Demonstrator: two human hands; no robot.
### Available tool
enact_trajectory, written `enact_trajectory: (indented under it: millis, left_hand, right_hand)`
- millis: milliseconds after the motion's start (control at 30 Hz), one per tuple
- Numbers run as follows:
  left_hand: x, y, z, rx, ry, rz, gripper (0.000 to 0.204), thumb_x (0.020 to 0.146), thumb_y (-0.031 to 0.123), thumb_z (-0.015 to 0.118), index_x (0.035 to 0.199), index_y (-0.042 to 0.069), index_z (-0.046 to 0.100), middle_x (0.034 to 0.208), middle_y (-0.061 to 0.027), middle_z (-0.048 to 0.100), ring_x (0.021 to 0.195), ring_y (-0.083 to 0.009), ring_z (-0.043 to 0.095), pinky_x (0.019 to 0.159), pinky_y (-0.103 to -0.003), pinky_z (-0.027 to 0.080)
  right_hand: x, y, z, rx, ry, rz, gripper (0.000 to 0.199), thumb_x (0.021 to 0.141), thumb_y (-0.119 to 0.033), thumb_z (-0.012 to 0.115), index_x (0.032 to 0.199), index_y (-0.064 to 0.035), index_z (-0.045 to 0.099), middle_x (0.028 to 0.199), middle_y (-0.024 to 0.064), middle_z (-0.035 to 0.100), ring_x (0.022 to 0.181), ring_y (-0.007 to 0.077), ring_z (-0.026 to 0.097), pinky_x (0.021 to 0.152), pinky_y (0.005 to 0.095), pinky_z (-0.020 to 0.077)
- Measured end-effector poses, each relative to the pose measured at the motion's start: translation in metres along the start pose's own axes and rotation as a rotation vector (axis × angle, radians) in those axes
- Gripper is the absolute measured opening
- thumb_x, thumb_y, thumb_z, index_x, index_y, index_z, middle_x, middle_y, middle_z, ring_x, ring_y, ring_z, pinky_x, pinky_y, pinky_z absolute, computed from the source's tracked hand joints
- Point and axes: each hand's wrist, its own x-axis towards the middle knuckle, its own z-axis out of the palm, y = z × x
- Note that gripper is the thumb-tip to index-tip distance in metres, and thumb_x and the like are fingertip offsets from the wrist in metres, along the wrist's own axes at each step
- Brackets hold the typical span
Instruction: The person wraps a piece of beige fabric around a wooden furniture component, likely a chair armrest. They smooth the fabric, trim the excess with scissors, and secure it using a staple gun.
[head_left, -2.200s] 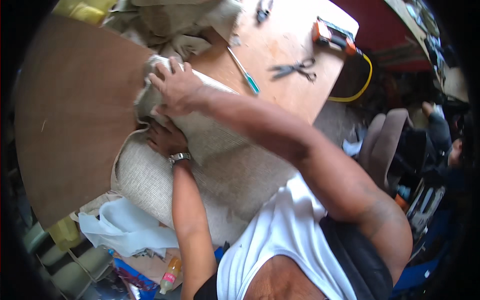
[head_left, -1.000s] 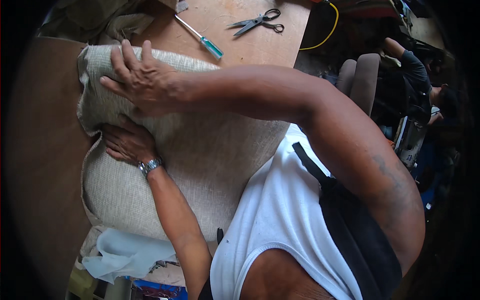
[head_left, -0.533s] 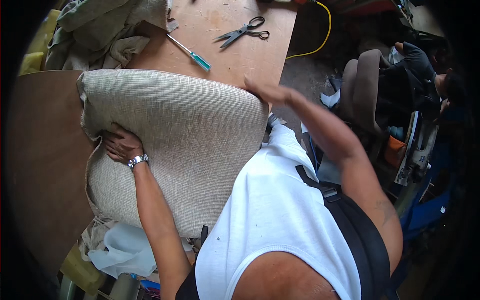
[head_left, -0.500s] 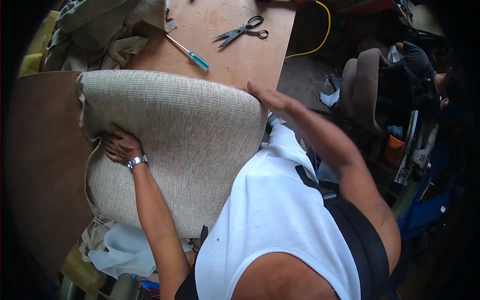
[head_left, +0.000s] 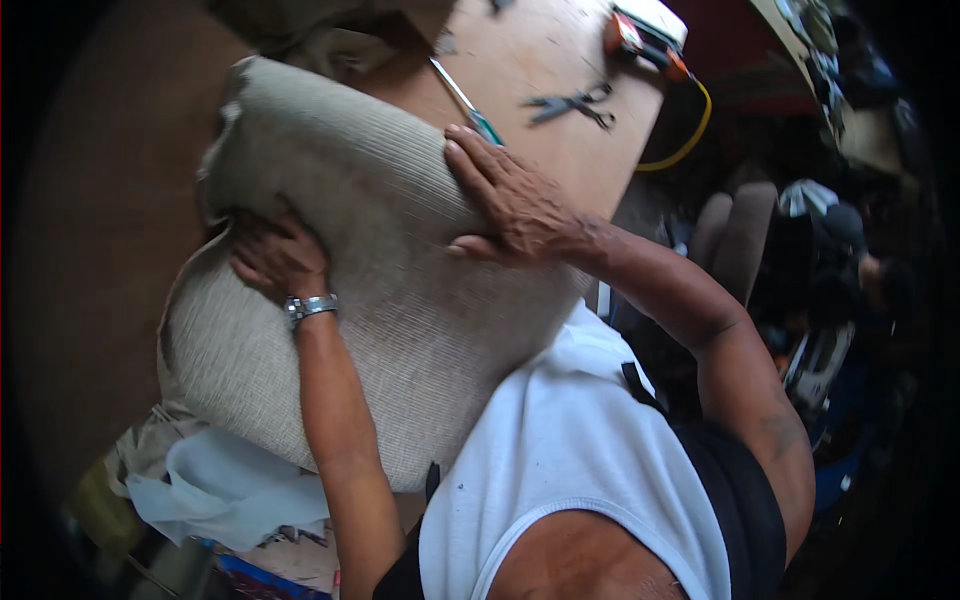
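A beige woven, ribbed upholstery piece, perhaps a padded cushion, lies across the near part of the wooden table. My left hand, with a metal watch at the wrist, presses into a dip near its left edge. Those fingers are apart but partly in shadow. Across the far right part of the fabric, my right hand rests flat, its fingers stretched out and thumb apart. Just beyond the right fingertips is a screwdriver with a green handle. Farther off lie dark scissors, their blades slightly apart.
The tabletop carries an orange and black power tool with a yellow cord at its far right corner. Crumpled brownish cloth lies at the far left. Translucent white sheeting hangs below the near edge.
My right hand has moved from the fabric's right corner inward onto its top. The fabric piece appears turned clockwise, and the view has shifted. My left hand stays in the dip.
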Motion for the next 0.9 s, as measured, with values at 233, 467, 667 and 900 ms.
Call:
enact_trajectory:
  millis: [233, 467, 667, 900]
  left_hand:
    - [0.014, 0.012, -0.02, -0.117, -0.177, -0.124, 0.076, 0.104, 0.059, 0.035, 0.148, -0.003, 0.045, 0.144, -0.0235, 0.054, 0.134, -0.0357, 0.048, 0.115, -0.053, 0.028]
    - [0.01, 0.0, 0.001, -0.098, -0.251, -0.184, 0.08, 0.102, 0.06, 0.04, 0.151, -0.004, 0.04, 0.151, -0.0239, 0.048, 0.141, -0.0368, 0.043, 0.118, -0.056, 0.023]
    - [0.042, -0.01, -0.02, -0.16, -0.404, -0.228, 0.076, 0.1, 0.06, 0.044, 0.144, -0.002, 0.05, 0.141, -0.0232, 0.058, 0.135, -0.0347, 0.05, 0.116, -0.049, 0.03]
    - [0.065, -0.037, -0.02, -0.282, -0.699, -0.286, 0.094, 0.096, 0.077, 0.037, 0.141, -0.003, 0.056, 0.134, -0.026, 0.065, 0.129, -0.036, 0.06, 0.111, -0.044, 0.044]
  right_hand:
    - [0.196, -0.019, 0.018, -0.211, 0.094, -0.175, 0.095, 0.089, -0.051, 0.069, 0.158, 0.0012, 0.029, 0.161, 0.0333, 0.025, 0.152, 0.0451, 0.026, 0.117, 0.054, 0.0353]
    - [0.283, -0.051, 0.037, -0.237, -0.212, 0.021, 0.075, 0.094, -0.048, 0.058, 0.157, -0.0131, 0.041, 0.162, 0.0375, 0.02, 0.15, 0.0542, 0.024, 0.105, 0.0695, 0.0392]
    - [0.14, -0.036, -0.002, 0.295, -0.181, -0.612, 0.053, 0.089, -0.032, 0.07, 0.138, -0.0125, 0.06, 0.152, 0.0156, 0.048, 0.151, 0.0338, 0.035, 0.118, 0.0659, 0.0267]
    - [0.013, -0.038, 0.024, 0.101, -0.678, -0.771, 0.057, 0.102, -0.043, 0.05, 0.153, -0.0182, 0.048, 0.168, 0.0054, 0.029, 0.156, 0.0242, 0.024, 0.128, 0.0543, 0.014]
